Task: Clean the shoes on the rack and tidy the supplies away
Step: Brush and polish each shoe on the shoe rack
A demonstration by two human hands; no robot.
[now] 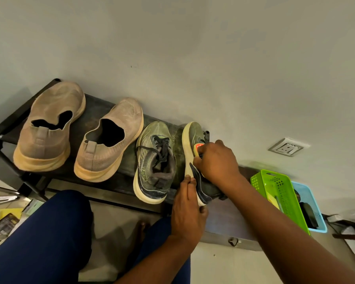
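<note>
Here, four shoes are seen on the top shelf of a dark shoe rack [115, 181] set against a pale wall. Two tan slip-on shoes [49, 128] stand at the left end, and an upright green laced sneaker [154, 162] stands beside them. A second green sneaker [193, 152], tipped onto its side at the right end, is gripped at the heel by the left hand [188, 210], with the fingers curled round the sole edge. A small orange-and-white object [198, 147], too hidden to name, is pinched against the shoe's upper by the right hand [217, 160]. A green basket [275, 193] and a blue basket [309, 203] are placed just right of the rack, touching each other.
</note>
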